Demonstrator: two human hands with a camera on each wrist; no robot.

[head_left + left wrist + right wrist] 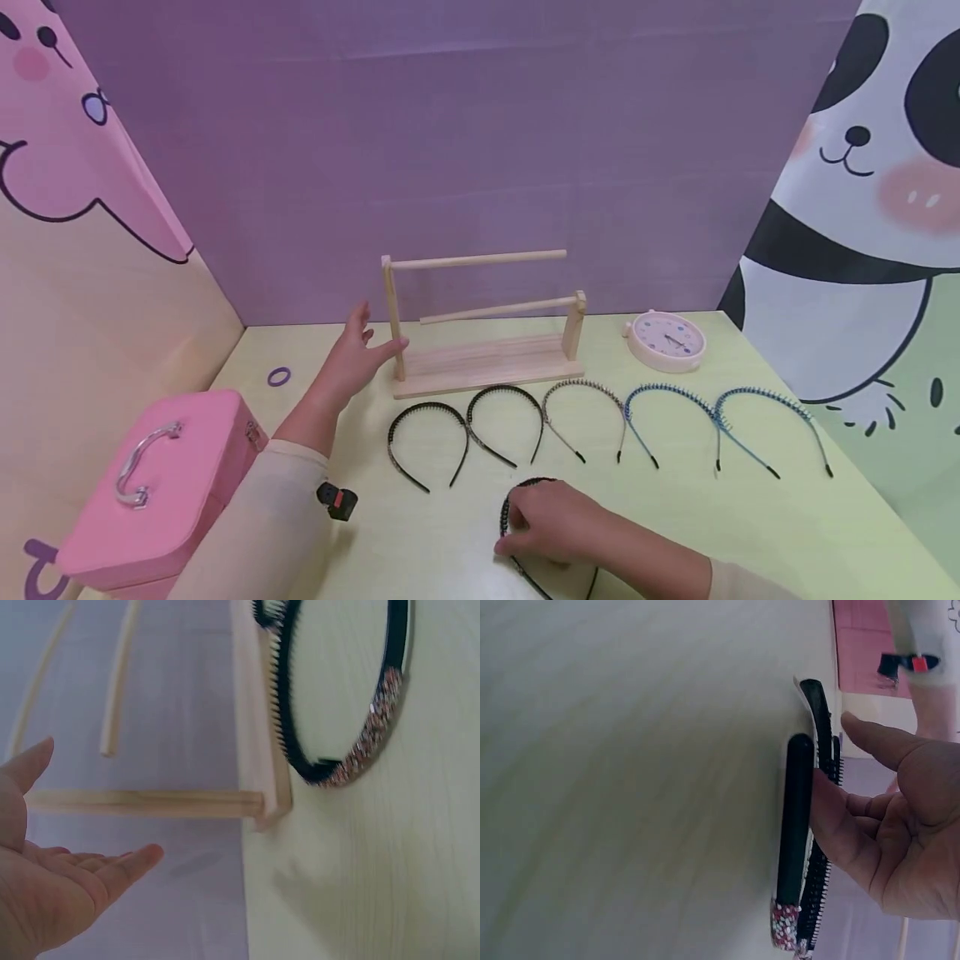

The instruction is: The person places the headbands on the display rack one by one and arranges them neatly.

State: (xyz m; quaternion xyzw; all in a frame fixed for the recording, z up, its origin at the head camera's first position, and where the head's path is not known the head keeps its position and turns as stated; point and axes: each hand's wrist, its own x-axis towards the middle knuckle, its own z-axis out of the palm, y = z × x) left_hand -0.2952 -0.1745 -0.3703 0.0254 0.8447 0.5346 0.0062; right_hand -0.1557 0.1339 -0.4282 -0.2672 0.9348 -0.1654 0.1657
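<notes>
My left hand (354, 354) is beside the left post of a pale wooden rack (483, 364), its thumb near the post and its fingers spread. In the left wrist view the hand holds nothing. Low in the head view, my right hand (558, 525) is over a black toothed headband (795, 825) lying on the table. A finger seems to touch the band, while the thumb stands apart from it in the right wrist view. Part of this headband is hidden under the hand. Glittery stones cover a stretch near its tip.
In front of the rack lies a row of headbands: two black ones (427, 406) (504, 387), a brownish one (581, 382) and two blue ones (671, 387) (765, 390). A pink case (180, 467) stands left, near a purple ring (279, 377). A pink clock (666, 340) lies back right.
</notes>
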